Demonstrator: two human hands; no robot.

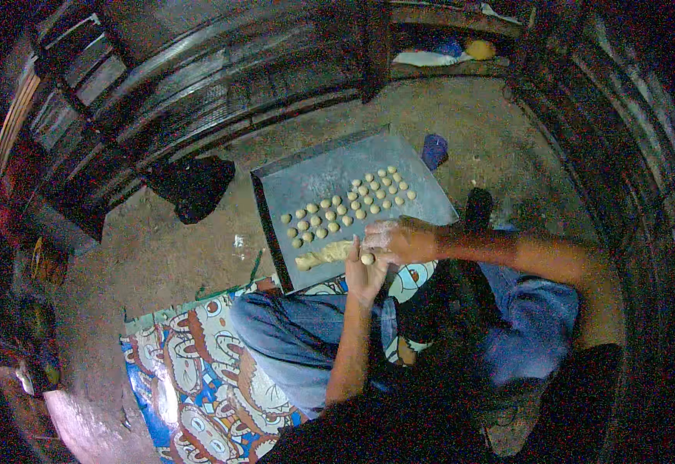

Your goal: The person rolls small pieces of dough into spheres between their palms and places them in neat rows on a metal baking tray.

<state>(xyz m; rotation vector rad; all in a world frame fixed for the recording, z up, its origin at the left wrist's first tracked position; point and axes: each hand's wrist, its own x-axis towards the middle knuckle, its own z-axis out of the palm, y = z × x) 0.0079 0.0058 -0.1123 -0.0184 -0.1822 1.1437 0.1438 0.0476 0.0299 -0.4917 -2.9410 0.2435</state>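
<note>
My left hand (364,280) is palm up over the tray's near edge, with a small pale dough ball (367,259) on it by the fingers. Beside it, my right hand (405,241) reaches in from the right with bent, closed fingers; what they hold, if anything, is hidden. A thick roll of dough (326,254) lies along the near side of the grey metal tray (318,170), its right end covered by my hands. Beyond the roll, several dough balls (333,226) sit in rows across the tray.
A purple cup-like thing (434,151) stands off the tray's far right corner. To the left lies a black bag (200,185) on the bare floor (175,255). A cartoon-patterned mat (198,371) spreads under my crossed legs. Dark wooden shelving (221,85) lines the back.
</note>
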